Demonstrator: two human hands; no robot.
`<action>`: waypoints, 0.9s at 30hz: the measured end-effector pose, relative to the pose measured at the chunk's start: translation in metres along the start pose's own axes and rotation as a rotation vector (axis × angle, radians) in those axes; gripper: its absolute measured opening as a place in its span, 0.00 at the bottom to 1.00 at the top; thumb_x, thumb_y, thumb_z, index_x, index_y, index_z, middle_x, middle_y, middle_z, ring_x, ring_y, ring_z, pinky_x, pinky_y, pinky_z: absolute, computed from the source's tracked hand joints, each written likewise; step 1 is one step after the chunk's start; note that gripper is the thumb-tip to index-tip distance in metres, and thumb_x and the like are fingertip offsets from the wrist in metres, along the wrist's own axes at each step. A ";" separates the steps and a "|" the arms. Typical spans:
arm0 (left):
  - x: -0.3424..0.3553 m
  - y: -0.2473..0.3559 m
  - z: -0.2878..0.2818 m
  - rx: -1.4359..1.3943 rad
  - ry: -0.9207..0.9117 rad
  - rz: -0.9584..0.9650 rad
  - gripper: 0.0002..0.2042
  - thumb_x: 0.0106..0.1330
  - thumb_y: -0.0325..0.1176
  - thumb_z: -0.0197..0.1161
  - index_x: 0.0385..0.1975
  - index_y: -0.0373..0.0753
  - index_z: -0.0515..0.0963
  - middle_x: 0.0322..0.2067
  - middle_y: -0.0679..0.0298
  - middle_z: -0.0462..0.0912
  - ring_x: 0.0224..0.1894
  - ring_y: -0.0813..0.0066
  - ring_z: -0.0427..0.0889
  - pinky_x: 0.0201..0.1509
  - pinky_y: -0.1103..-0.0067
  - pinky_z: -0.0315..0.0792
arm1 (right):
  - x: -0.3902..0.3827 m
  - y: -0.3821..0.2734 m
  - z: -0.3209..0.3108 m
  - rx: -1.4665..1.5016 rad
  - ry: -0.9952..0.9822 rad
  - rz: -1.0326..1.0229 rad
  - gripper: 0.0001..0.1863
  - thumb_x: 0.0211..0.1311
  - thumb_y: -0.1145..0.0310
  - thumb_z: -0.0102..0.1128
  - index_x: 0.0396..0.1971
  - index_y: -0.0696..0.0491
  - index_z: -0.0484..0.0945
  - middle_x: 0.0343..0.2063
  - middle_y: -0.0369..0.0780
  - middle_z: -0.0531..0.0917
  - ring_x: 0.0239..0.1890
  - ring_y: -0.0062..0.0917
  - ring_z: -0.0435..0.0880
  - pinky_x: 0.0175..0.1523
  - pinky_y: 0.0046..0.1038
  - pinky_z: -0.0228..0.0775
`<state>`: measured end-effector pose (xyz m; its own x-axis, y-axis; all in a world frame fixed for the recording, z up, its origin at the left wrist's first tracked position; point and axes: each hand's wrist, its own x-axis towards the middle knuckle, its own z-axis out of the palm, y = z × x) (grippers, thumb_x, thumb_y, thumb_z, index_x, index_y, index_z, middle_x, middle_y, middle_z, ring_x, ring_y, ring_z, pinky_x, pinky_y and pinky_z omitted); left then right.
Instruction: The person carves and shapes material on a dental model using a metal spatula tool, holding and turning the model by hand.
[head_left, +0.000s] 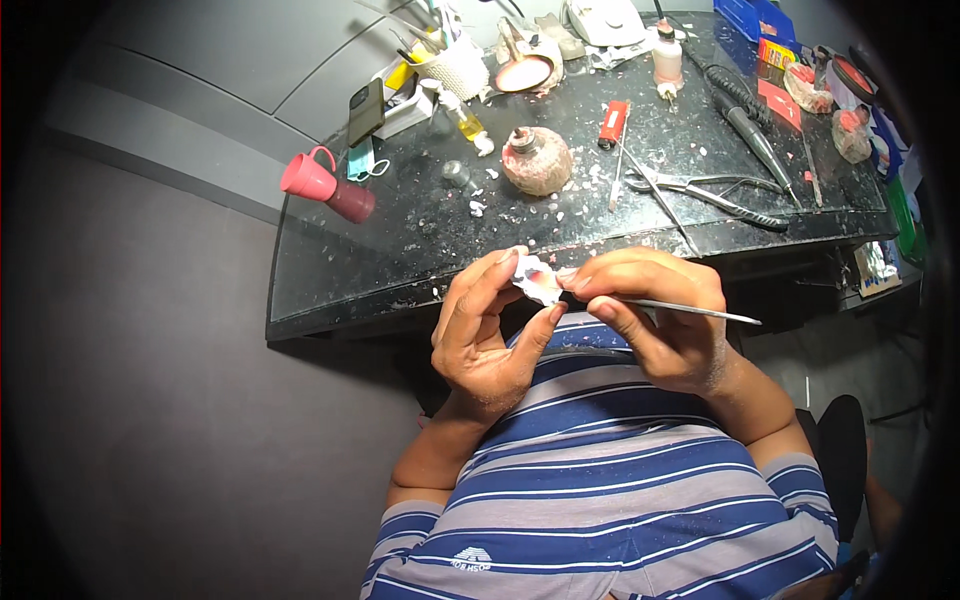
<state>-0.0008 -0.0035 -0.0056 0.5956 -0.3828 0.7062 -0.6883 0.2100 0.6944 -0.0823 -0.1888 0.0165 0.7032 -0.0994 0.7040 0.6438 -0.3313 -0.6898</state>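
Just over the table's near edge, my left hand [482,335] pinches a small, rough-edged white plaster-like piece [541,290] between fingertips and thumb. A pinkish-orange hollow shows in its middle. From the right, my right hand [672,305] grips a thin metal carving tool [705,311] like a pen, its shaft sticking out to the right past the palm. The tool's working end is hidden behind the fingers, close against the white piece, so I cannot tell whether it touches. White dust clings to my right wrist.
Crumbs litter the black table [400,245]. Beyond my hands stand a crusted round burner bottle [538,168], a red lighter [613,125], metal pliers [700,188] and a corded handpiece [752,142]. A pink mug [308,178] and a phone [366,112] are at left.
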 end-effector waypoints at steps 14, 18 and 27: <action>0.001 0.005 0.001 0.070 -0.043 0.037 0.26 0.55 0.14 0.71 0.56 0.27 0.74 0.53 0.46 0.74 0.52 0.62 0.82 0.54 0.74 0.83 | -0.001 0.001 0.004 -0.061 0.002 0.001 0.07 0.60 0.78 0.67 0.38 0.60 0.83 0.35 0.43 0.87 0.39 0.34 0.89 0.44 0.28 0.80; -0.001 0.003 0.001 0.092 -0.048 0.052 0.26 0.55 0.14 0.72 0.56 0.27 0.75 0.52 0.46 0.75 0.51 0.63 0.82 0.53 0.74 0.82 | -0.002 0.001 0.004 -0.061 0.002 0.002 0.06 0.60 0.79 0.67 0.38 0.60 0.83 0.35 0.43 0.87 0.38 0.34 0.88 0.44 0.29 0.80; -0.003 0.000 0.000 0.146 -0.031 0.078 0.26 0.54 0.15 0.73 0.55 0.27 0.76 0.49 0.46 0.78 0.49 0.63 0.83 0.51 0.75 0.81 | -0.002 0.001 0.006 -0.084 0.005 -0.012 0.07 0.59 0.80 0.67 0.37 0.60 0.83 0.34 0.43 0.87 0.38 0.34 0.88 0.43 0.29 0.80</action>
<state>-0.0029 -0.0024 -0.0075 0.5262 -0.3989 0.7509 -0.7863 0.1080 0.6084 -0.0813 -0.1836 0.0134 0.6941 -0.1001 0.7129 0.6240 -0.4102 -0.6651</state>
